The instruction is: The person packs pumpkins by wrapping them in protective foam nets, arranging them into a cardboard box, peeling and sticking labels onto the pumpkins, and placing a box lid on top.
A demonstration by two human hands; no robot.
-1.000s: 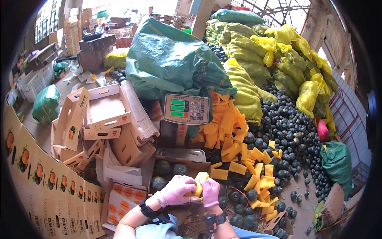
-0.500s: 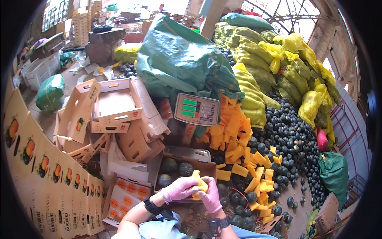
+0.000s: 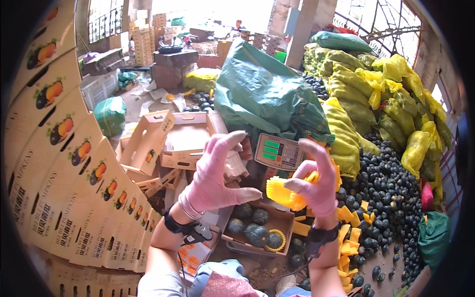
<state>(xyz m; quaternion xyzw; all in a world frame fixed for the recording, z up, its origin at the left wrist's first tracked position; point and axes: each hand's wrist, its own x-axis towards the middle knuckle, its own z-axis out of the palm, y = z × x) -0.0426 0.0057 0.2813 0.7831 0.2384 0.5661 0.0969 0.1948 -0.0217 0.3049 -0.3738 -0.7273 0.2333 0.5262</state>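
Observation:
My left hand (image 3: 213,178), in a pink glove, is raised left of the scale with thumb and fingers spread, holding nothing. My right hand (image 3: 319,190), also gloved, grips a yellow foam net sleeve (image 3: 284,193) in front of the scale. Below and between the hands sits an open cardboard box (image 3: 281,221) containing several dark green pumpkins (image 3: 257,234). One pumpkin (image 3: 273,241) at the box's right end has a yellow foam ring around it. A digital scale (image 3: 279,151) with green displays stands beyond my hands.
Yellow foam sleeves (image 3: 352,235) lie heaped at right beside a large pile of small pumpkins (image 3: 386,183). Full yellow net sacks (image 3: 346,94) rise behind. Printed cartons (image 3: 74,173) line the left. Empty trays (image 3: 185,131) and a big green sack (image 3: 262,89) stand ahead.
My hands have moved apart and up from over the box. The left released the yellow foam; the right still has foam. The view has turned left, and the foam-ringed pumpkin now shows.

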